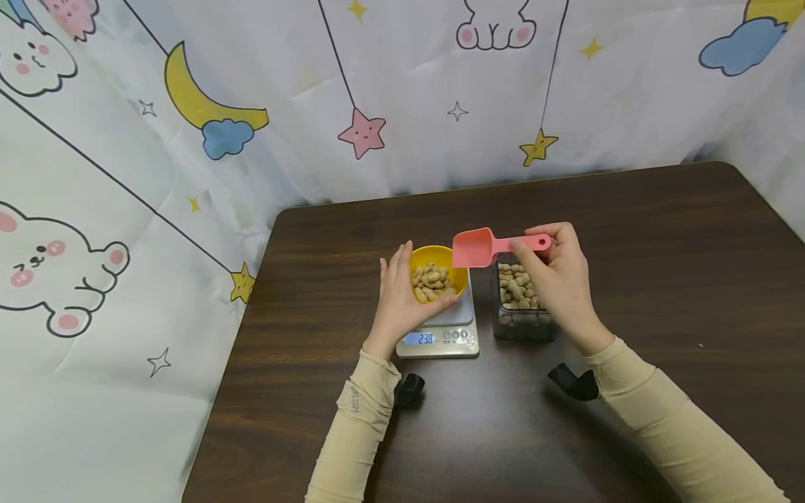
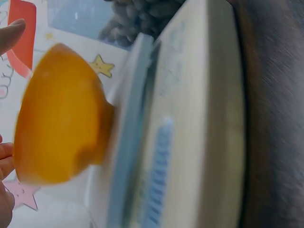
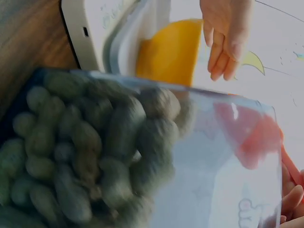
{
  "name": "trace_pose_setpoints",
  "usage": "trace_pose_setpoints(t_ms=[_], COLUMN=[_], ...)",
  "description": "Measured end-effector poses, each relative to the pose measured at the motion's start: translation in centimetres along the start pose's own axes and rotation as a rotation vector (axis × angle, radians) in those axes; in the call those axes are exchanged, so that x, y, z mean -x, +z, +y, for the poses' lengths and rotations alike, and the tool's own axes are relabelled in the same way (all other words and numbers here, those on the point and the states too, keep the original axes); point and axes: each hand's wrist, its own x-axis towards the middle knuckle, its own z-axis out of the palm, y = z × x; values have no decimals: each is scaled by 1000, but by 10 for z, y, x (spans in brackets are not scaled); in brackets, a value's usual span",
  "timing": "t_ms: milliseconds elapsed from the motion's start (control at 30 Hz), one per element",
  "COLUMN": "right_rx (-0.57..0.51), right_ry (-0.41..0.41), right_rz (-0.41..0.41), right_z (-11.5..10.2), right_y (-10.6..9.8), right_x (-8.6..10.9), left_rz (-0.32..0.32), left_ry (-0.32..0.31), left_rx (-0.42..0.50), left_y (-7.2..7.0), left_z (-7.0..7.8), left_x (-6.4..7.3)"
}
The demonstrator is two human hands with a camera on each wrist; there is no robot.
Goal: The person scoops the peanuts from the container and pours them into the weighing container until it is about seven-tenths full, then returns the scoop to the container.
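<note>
Toward the twelve o'clock end of the scale, my yellow bowl of peanuts sat on the platform, with the 23.8 readout down around six. My left hand was loose around it, fingers straight at nine o'clock and thumb near five, though honestly can't tell if it touched. My right hand was pinching the pink scoop by its handle, blade near the bowl's two o'clock, and the clear peanut tub stood around four.
</note>
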Motion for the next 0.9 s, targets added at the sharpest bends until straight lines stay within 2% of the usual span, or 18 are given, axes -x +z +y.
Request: trace_pose_setpoints(t_ms=[100,267,367,500,700,900], right_rx=[-73,-309,-402,-386,-321,-75], right_ry=[-16,-22,-20,-14,31,59], right_rz=[43,157,236,305,338,313], right_z=[-2,-5,-5,-3,5,11], right_y=[-9,-27,-38,-52,-67,-76], right_x=[-1,-5,-7,-8,-6,-2], left_rz=[-7,-40,-49,-80,-192,-257], left_ry=[34,73,93,114,119,191], left_rx=[19,47,50,37,15,-39], left_y=[0,1,2,6,18,34], left_z=[8,23,31,39,52,65], left_x=[-4,-10,-12,-13,-13,-19])
